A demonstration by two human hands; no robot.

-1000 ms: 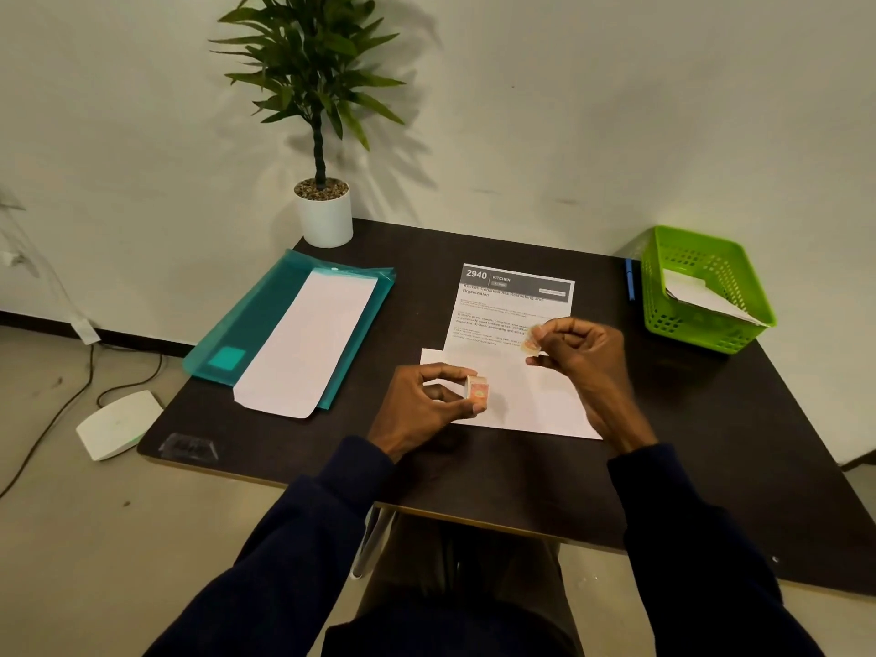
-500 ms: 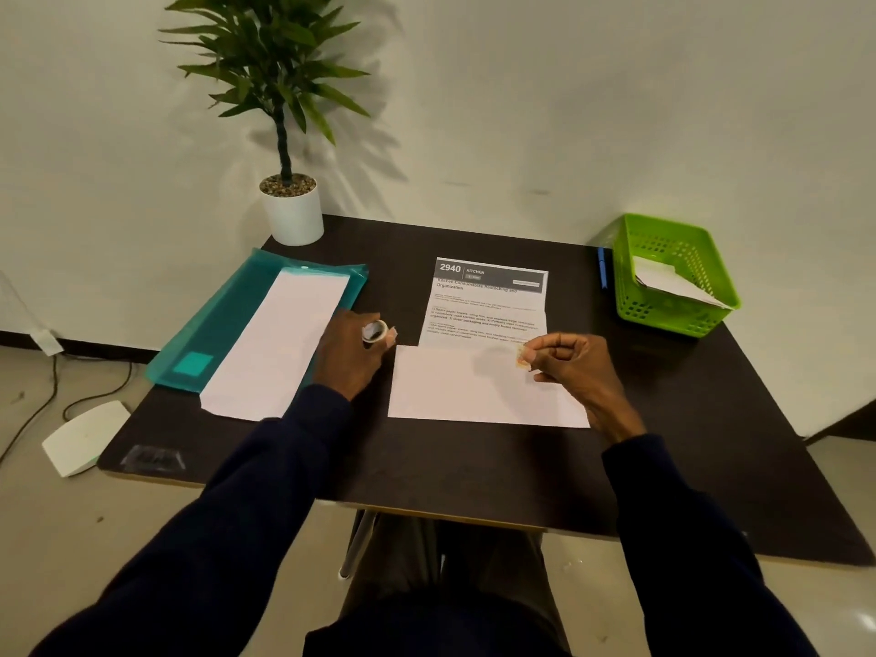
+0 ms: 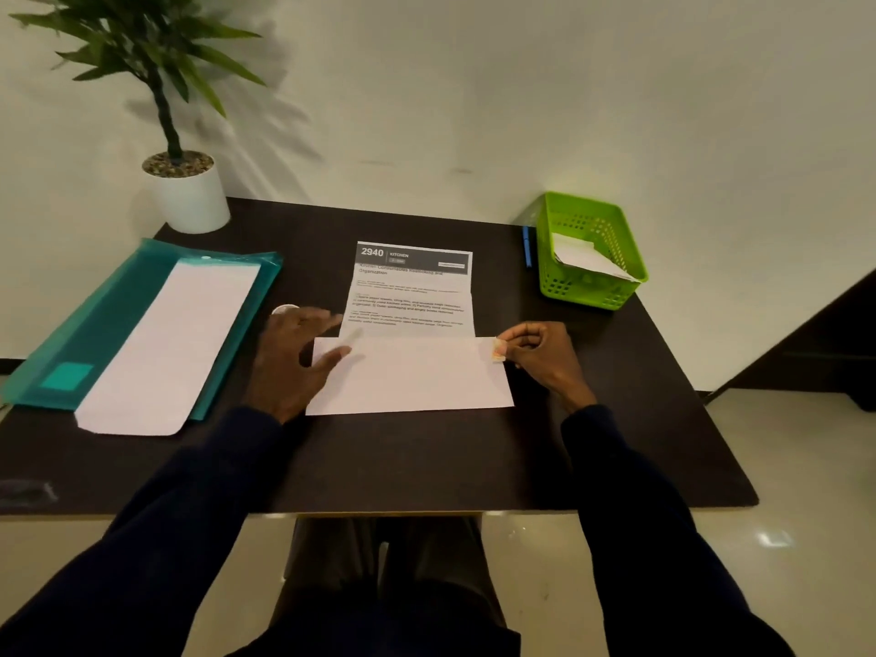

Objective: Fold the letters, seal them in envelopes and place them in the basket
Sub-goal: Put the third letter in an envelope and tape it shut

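A green plant [image 3: 142, 54] stands in a white pot [image 3: 192, 196] at the far left corner of the dark surface [image 3: 426, 467]. A see-through teal folder [image 3: 118, 315] lies flat on the left side. A blue pen [image 3: 527, 246] lies near the back edge. Behind it all is a pale wall [image 3: 474, 87].

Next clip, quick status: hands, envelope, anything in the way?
Left hand open, flat on envelope left end. Right hand pinching tape piece at its right end. Printed letter lies behind; basket path clear.
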